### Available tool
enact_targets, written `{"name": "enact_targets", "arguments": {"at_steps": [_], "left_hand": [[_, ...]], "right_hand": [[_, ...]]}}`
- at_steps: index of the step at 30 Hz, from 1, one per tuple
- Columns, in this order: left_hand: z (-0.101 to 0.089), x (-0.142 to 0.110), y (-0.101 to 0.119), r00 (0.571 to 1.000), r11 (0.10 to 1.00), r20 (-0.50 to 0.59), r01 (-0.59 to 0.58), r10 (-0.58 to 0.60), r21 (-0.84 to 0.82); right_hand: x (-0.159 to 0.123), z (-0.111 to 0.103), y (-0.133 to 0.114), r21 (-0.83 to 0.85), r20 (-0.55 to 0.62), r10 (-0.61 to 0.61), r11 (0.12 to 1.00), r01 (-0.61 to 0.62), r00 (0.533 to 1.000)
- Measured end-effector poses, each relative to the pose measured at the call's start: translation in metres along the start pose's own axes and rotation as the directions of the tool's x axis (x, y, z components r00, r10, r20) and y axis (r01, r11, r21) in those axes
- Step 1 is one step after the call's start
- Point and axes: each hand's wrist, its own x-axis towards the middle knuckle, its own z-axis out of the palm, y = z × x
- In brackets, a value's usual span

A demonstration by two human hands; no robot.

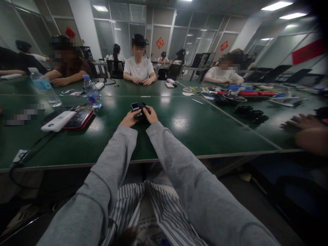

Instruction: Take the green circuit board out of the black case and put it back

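Both my hands rest over the green table [169, 136], just in front of me. Between them is a small black device [140, 106] with a pale-framed, screen-like square on its upper left part; its exact kind I cannot make out. My left hand [130, 119] is closed around its left and near side. Fingers of my right hand [151, 115] are bent over its right side. Part of the device is hidden behind my fingers.
To the left lie a white power bank [57, 121], a red-edged phone [80, 119] and two water bottles, one nearer [92, 92], one farther left [45, 87]. Cables and tools [230, 92] are heaped at right. A co-worker's hand [304, 121] reaches in there; others sit opposite.
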Motion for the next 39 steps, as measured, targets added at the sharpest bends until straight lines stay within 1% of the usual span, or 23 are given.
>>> {"name": "enact_targets", "arguments": {"at_steps": [3, 6, 10, 12, 14, 16, 18, 21, 25, 28, 32, 36, 38, 39], "left_hand": [[0.000, -0.001, 0.001, 1.000, 0.999, 0.019, 0.008, -0.007, -0.031], [0.002, -0.002, 0.002, 0.997, 0.997, 0.065, 0.040, -0.036, -0.062], [0.003, -0.004, 0.005, 0.991, 0.991, 0.099, 0.103, -0.095, -0.081], [0.004, -0.004, 0.006, 0.987, 0.988, 0.110, 0.130, -0.120, -0.083], [0.004, -0.005, 0.008, 0.984, 0.985, 0.110, 0.150, -0.140, -0.090], [0.003, -0.007, 0.009, 0.984, 0.982, 0.100, 0.158, -0.147, -0.105], [0.003, -0.008, 0.009, 0.984, 0.979, 0.087, 0.163, -0.153, -0.121], [0.002, -0.009, 0.009, 0.982, 0.975, 0.096, 0.175, -0.162, -0.137], [0.003, -0.009, 0.009, 0.980, 0.973, 0.114, 0.180, -0.164, -0.143], [0.004, -0.010, 0.009, 0.980, 0.970, 0.095, 0.188, -0.175, -0.152], [0.004, -0.011, 0.011, 0.983, 0.972, 0.076, 0.179, -0.169, -0.149], [0.005, -0.012, 0.011, 0.985, 0.981, 0.079, 0.162, -0.154, -0.108], [0.005, -0.011, 0.010, 0.985, 0.985, 0.096, 0.151, -0.144, -0.078], [0.004, -0.010, 0.010, 0.988, 0.990, 0.107, 0.122, -0.115, -0.067]], "right_hand": [[0.000, 0.003, 0.003, -0.047, 0.023, 0.035, 0.998, -0.033, 0.999], [0.001, 0.003, 0.006, -0.068, -0.007, 0.019, 0.997, -0.020, 1.000], [0.003, -0.001, 0.006, -0.109, -0.109, -0.088, 0.991, 0.076, 0.990], [0.002, -0.002, 0.004, -0.140, -0.168, -0.147, 0.982, 0.123, 0.975], [0.001, -0.003, 0.000, -0.166, -0.203, -0.206, 0.971, 0.174, 0.957], [-0.002, -0.001, -0.004, -0.187, -0.194, -0.268, 0.954, 0.233, 0.944], [-0.005, 0.002, -0.007, -0.209, -0.147, -0.327, 0.933, 0.294, 0.934], [-0.009, 0.007, -0.010, -0.240, -0.070, -0.394, 0.898, 0.368, 0.916], [-0.011, 0.010, -0.010, -0.277, -0.040, -0.436, 0.869, 0.409, 0.899], [-0.012, 0.012, -0.009, -0.295, -0.014, -0.432, 0.863, 0.409, 0.902], [-0.016, 0.013, -0.010, -0.275, 0.044, -0.376, 0.886, 0.373, 0.926], [-0.019, 0.014, -0.013, -0.232, 0.072, -0.261, 0.934, 0.271, 0.963], [-0.019, 0.014, -0.013, -0.228, 0.054, -0.206, 0.950, 0.213, 0.977], [-0.019, 0.014, -0.012, -0.230, 0.041, -0.186, 0.954, 0.190, 0.982]]}}
